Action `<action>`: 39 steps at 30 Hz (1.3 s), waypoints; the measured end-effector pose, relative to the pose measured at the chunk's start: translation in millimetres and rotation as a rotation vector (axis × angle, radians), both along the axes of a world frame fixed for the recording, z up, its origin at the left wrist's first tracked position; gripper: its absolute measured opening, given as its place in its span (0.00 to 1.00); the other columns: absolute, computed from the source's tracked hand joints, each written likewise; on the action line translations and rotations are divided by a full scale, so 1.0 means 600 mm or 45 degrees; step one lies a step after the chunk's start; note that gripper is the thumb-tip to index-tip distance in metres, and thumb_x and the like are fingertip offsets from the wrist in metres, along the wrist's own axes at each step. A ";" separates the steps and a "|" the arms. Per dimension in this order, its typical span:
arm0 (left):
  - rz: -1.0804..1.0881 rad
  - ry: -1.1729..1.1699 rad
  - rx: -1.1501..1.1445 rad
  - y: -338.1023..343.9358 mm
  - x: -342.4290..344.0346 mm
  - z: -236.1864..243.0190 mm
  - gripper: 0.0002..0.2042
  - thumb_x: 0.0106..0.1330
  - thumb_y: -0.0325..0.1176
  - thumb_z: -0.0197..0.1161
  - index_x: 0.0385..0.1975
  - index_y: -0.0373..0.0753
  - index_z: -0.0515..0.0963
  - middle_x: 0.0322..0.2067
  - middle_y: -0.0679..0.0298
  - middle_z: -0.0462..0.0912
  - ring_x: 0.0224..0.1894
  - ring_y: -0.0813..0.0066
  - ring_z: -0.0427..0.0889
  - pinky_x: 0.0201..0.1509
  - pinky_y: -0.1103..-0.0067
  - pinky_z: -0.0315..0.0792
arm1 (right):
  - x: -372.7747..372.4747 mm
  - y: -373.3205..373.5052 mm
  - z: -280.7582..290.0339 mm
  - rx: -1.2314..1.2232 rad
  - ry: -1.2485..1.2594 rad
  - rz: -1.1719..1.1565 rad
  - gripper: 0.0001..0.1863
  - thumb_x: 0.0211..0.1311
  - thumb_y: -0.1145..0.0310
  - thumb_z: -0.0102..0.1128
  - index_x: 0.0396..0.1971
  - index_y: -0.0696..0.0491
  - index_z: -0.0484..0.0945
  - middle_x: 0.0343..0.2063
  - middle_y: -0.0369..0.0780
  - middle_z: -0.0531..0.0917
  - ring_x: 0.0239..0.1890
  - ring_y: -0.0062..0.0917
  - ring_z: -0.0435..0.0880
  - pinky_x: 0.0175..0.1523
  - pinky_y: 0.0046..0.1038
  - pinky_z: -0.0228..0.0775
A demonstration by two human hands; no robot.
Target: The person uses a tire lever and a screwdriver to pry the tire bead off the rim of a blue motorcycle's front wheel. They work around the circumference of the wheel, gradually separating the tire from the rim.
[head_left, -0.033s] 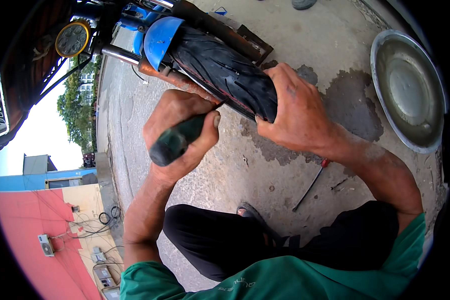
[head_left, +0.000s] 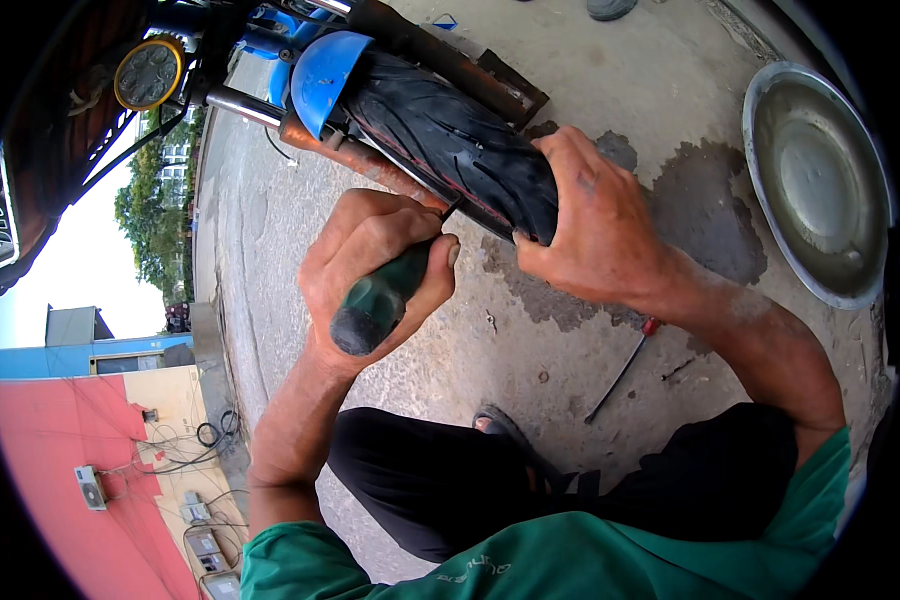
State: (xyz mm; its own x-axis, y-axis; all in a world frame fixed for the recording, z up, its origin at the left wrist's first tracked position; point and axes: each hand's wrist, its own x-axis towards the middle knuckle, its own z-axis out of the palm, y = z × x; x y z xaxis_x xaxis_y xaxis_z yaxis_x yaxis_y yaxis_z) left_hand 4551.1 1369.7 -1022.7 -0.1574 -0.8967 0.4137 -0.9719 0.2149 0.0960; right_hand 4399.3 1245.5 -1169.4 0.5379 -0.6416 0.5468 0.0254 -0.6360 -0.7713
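Observation:
My left hand (head_left: pixel 375 265) is closed round a screwdriver (head_left: pixel 375 305) with a dark green handle and a black butt end. Its thin dark shaft reaches the edge of a black motorcycle tyre (head_left: pixel 460 140), where a reddish line runs along the side; the very tip is hard to make out. Wrapped over the near end of the tyre, my right hand (head_left: pixel 600 225) grips it with the thumb pressed at the lower edge. The wheel sits in a fork (head_left: pixel 360 165) with rusty orange lower legs, under a blue mudguard (head_left: pixel 325 80).
Another screwdriver (head_left: pixel 625 370) with a red handle lies on the concrete beside a small dark metal piece (head_left: pixel 678 369). A round metal basin (head_left: pixel 820 180) with some liquid stands at the right, near a wet patch (head_left: pixel 705 210). A yellow-rimmed headlight (head_left: pixel 148 74) is at upper left.
My left hand and the green-handled screwdriver have shifted a little right and downward, with the handle's butt end swung toward the right. My right hand still grips the tyre.

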 end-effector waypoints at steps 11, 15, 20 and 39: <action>-0.030 -0.184 -0.113 0.014 0.034 0.002 0.11 0.60 0.22 0.74 0.40 0.34 0.81 0.39 0.54 0.85 0.39 0.65 0.87 0.43 0.74 0.81 | -0.002 0.004 0.010 0.050 0.047 -0.004 0.35 0.44 0.69 0.76 0.53 0.62 0.70 0.46 0.52 0.77 0.47 0.52 0.83 0.53 0.45 0.77; -0.140 -0.093 -0.093 0.014 0.014 -0.008 0.11 0.59 0.22 0.75 0.39 0.33 0.81 0.38 0.54 0.86 0.40 0.65 0.87 0.43 0.74 0.81 | -0.005 0.002 0.010 0.036 0.086 -0.013 0.34 0.44 0.69 0.76 0.52 0.62 0.70 0.45 0.52 0.77 0.47 0.51 0.83 0.52 0.45 0.77; -0.007 -0.145 -0.212 0.007 0.044 -0.007 0.11 0.58 0.21 0.75 0.38 0.35 0.81 0.38 0.55 0.85 0.42 0.64 0.87 0.43 0.74 0.81 | -0.005 0.003 0.016 0.013 0.069 -0.029 0.34 0.44 0.68 0.77 0.52 0.63 0.71 0.45 0.52 0.77 0.47 0.51 0.83 0.52 0.45 0.77; 0.448 -0.064 -0.303 -0.020 0.080 0.008 0.09 0.61 0.30 0.77 0.37 0.37 0.84 0.35 0.60 0.85 0.36 0.69 0.86 0.42 0.75 0.79 | -0.012 0.009 -0.035 0.078 -0.005 0.025 0.36 0.45 0.70 0.75 0.55 0.57 0.67 0.45 0.50 0.76 0.48 0.52 0.81 0.53 0.48 0.74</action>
